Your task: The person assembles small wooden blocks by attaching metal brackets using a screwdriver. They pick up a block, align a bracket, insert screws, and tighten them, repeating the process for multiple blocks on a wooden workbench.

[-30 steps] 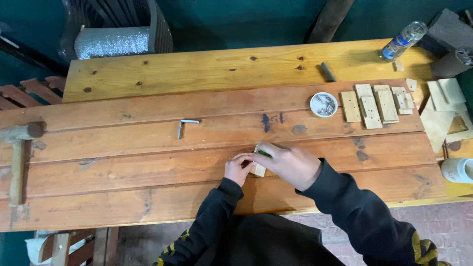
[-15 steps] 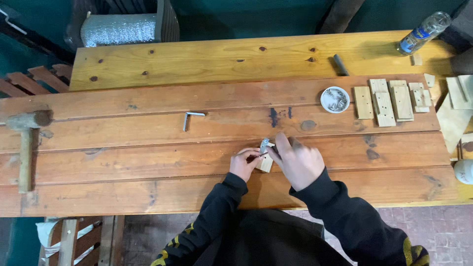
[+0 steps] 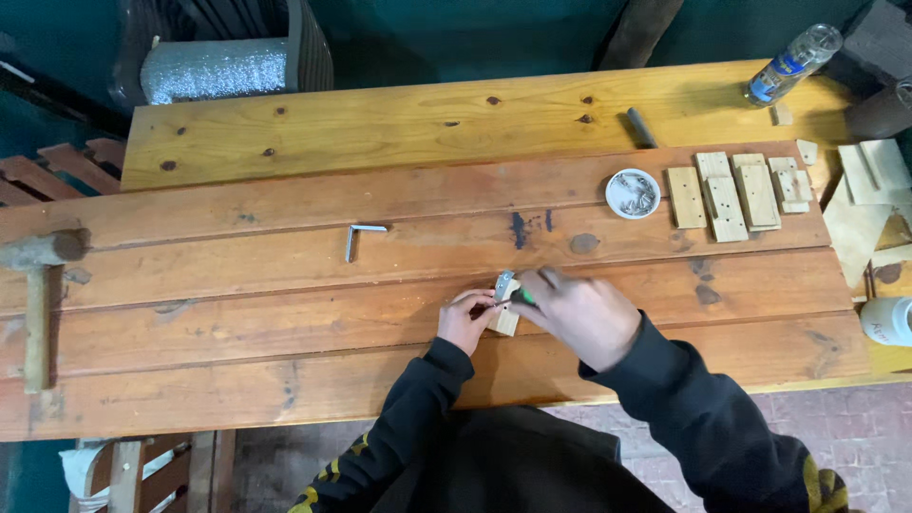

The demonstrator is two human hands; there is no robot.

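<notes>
On bench (image 3: 285,323): one wood block (image 3: 504,321), two hands, left hand (image 3: 465,321), right hand (image 3: 579,313).

A mallet (image 3: 36,304), an angle bracket (image 3: 355,237) (metal), and a screw dish (image 3: 633,193) lie on the bench (image 3: 285,142).

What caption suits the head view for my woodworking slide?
Both hands, left hand and right hand, hold a small wood block with a metal bracket on a plank table.
</notes>
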